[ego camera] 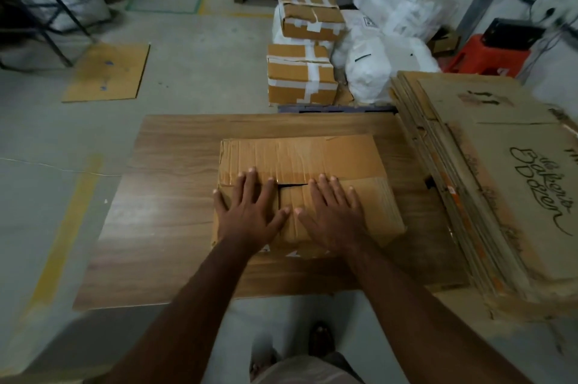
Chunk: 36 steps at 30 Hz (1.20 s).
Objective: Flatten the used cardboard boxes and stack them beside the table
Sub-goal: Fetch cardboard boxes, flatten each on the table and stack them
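Pressing both palms, left hand [250, 211] and right hand [333, 211], fingers spread flat, on the cardboard box [300, 161] mid-table [162, 196], he'd best lean evenly, I'd judge, so creases collapse.

Brown corrugated cardboard box [300, 171], flattened, creased, lying flat mid wooden table [162, 211], flap slit at centre. Stack of flattened tan cardboard sheets [488, 183] just right, overlapping table's edge.
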Each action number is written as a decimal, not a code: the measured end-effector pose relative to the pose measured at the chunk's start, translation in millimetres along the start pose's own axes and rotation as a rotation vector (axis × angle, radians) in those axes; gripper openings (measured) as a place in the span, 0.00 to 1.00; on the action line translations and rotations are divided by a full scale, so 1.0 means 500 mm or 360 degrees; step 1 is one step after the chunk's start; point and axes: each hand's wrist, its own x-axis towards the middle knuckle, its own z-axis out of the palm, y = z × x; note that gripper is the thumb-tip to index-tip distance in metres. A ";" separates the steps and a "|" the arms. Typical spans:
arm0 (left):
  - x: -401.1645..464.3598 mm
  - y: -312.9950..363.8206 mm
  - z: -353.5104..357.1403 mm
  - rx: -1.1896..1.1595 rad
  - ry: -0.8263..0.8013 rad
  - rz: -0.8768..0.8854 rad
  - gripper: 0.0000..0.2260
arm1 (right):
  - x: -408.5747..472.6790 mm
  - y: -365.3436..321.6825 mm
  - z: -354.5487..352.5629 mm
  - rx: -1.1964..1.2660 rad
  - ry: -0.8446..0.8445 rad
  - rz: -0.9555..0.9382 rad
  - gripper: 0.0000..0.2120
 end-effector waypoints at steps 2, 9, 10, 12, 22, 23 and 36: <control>-0.002 0.002 -0.001 0.0010 0.0031 -0.0027 0.34 | 0.005 0.000 -0.001 0.0001 0.0003 0.0002 0.37; -0.021 0.012 0.024 0.0032 0.0328 -0.0135 0.28 | -0.004 0.006 0.008 0.0041 0.0294 -0.0127 0.29; -0.017 0.012 0.023 0.0034 0.0313 -0.0182 0.29 | 0.005 0.007 -0.003 0.0035 0.0271 -0.0142 0.27; -0.011 0.013 0.021 0.0005 0.0308 -0.0250 0.31 | 0.038 0.010 -0.026 -0.0017 0.0280 -0.0220 0.25; -0.005 0.015 0.030 -0.0032 0.0400 -0.0348 0.28 | 0.194 0.025 -0.026 -0.0099 0.0670 -0.0683 0.22; -0.006 0.020 0.027 -0.0026 0.0410 -0.0370 0.29 | 0.194 0.026 -0.018 -0.0072 0.0785 -0.0677 0.22; 0.150 0.143 -0.075 0.0432 0.0097 -0.0817 0.18 | 0.230 0.027 -0.004 -0.0063 0.0986 -0.0471 0.22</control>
